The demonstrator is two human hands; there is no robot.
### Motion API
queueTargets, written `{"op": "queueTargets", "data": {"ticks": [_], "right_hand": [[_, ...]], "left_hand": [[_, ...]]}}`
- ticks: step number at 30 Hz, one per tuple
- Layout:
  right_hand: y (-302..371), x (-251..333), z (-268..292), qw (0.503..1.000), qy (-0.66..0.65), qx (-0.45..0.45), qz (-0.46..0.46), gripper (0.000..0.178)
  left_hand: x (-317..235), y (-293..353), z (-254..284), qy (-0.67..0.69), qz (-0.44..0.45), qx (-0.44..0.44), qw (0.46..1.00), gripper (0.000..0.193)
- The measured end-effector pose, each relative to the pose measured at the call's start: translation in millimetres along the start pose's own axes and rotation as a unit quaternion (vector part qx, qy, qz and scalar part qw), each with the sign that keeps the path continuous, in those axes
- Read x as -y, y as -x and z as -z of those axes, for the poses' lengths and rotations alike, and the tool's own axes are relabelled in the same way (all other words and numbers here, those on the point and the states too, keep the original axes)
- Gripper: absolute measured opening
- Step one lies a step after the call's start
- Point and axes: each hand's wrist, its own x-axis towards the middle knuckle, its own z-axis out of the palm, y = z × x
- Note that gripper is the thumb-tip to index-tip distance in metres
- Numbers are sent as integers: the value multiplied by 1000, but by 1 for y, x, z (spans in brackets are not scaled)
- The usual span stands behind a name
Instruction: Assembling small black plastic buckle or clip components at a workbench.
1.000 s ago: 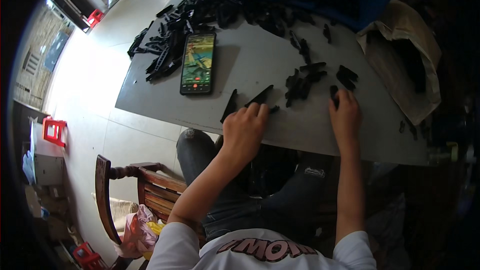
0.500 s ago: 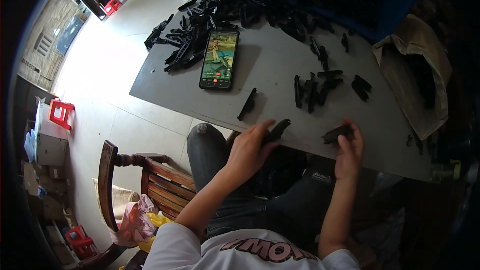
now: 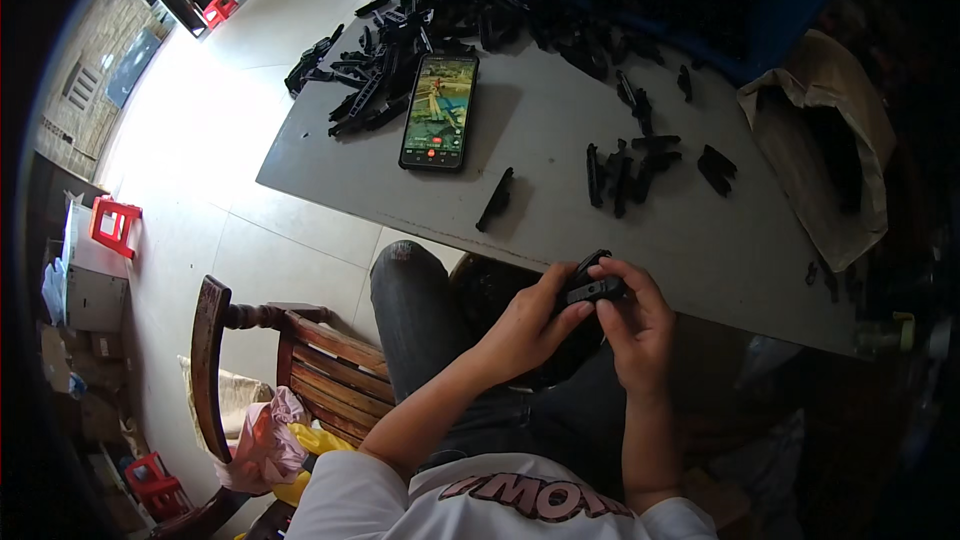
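Just off the table's near edge, my two hands meet over my lap. My left hand (image 3: 530, 325) is closed on a black plastic part (image 3: 585, 266), of which the far end shows above its fingers. Between the fingertips of my right hand (image 3: 642, 325) sits another short black plastic part (image 3: 594, 290), lying against the first one. Whether the two parts are joined I cannot tell. A single slim black part (image 3: 495, 200) lies on the table beyond my left hand. Several similar black parts (image 3: 620, 180) lie loosely farther off to the right.
A phone (image 3: 440, 112) with a lit screen lies on the grey table (image 3: 540, 150). Behind it spreads a heap of black parts (image 3: 395, 50), with a blue crate (image 3: 770, 30) at the back. An open beige bag (image 3: 850, 230) is at right; a wooden chair (image 3: 335, 365) stands at left.
My right hand has moved left from the table, bringing its black part to the one in my left hand. My left hand has shifted slightly right and nearer to me.
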Motion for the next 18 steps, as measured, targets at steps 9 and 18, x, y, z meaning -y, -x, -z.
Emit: {"op": "queueTargets", "data": {"ticks": [9, 18], "right_hand": [[9, -20, -4, 985, 91, -100, 108, 46], [20, -34, 2, 979, -202, -34, -7, 48]], "left_hand": [[7, 6, 3, 4, -40, 24, 999, 43], [-4, 13, -2, -10, -36, 68, 997, 40]]}}
